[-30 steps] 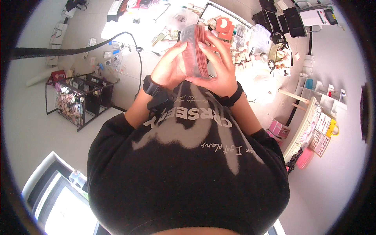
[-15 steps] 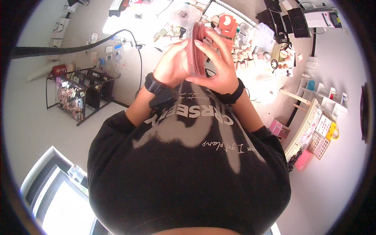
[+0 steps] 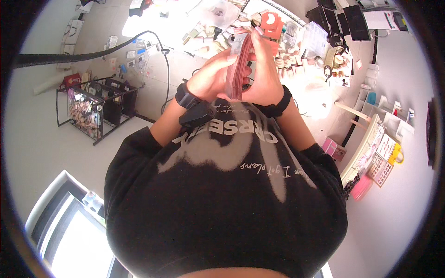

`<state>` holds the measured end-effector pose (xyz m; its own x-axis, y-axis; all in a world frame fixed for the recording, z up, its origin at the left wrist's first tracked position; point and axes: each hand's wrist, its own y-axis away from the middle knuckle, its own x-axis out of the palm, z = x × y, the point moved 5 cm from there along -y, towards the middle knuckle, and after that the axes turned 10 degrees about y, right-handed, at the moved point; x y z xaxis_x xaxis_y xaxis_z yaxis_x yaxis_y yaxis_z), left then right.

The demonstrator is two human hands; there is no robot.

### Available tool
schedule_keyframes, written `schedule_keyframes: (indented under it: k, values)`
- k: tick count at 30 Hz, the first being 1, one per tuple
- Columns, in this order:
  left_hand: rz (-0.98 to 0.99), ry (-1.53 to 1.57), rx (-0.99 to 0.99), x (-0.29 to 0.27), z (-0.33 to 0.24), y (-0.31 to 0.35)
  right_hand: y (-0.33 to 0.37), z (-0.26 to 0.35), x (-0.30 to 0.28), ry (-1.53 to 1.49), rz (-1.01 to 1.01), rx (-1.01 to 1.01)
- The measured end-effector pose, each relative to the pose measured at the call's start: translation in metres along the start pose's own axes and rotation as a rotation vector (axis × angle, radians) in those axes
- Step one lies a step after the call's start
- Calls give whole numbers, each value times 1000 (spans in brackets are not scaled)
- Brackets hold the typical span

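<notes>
Upright between my two hands is a thick stack of thin reddish-pink sheets (image 3: 238,76), with a clear, pale layer along its left face. My left hand (image 3: 211,76) presses that left face, fingers closed about it. My right hand (image 3: 267,74) grips the stack from the other side, its thumb and fingers curved round the edges. Some fingertips are hidden behind the stack. Just beyond my hands, red cards with a white crescent shape (image 3: 271,21) lie on the brightly lit table (image 3: 301,95).
Many small bottles and pale pieces (image 3: 287,65) crowd the table. A clear plastic box (image 3: 315,37) and a filled basket (image 3: 340,65) stand to the right. At left is a black wire rack (image 3: 99,109), with a dark cable (image 3: 165,76) hanging nearby. A white shelf (image 3: 387,111) stands at far right.
The stack has moved slightly down and tilted, its top leaning right. My right hand's fingers have shifted along its edge. Both hands keep hold of it.
</notes>
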<state>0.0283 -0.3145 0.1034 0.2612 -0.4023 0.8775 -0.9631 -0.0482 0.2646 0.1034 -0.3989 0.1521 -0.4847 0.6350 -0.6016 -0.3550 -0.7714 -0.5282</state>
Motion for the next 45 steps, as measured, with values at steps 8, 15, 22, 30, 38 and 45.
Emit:
schedule_keyframes:
  k: [8, 15, 22, 30, 38, 45]
  values:
    - [-30, 56, -31, -4, -2, -7, 0, -3, -4, 93, -19, -69]
    - [-32, -24, 85, -7, -9, -12, -2, -7, -6, 257, 60, -24]
    - [-207, -64, 132, -1, -11, -4, -5, -6, 3, 250, 78, -26]
    - [-75, 44, 155, -23, -23, -10, 0, -38, -11, -77, 71, 136]
    - [39, 222, 124, -33, -25, -7, 115, -260, -10, 371, 207, 858]
    - [-113, 232, 149, -40, -12, 0, 136, -301, 37, 602, 598, 679]
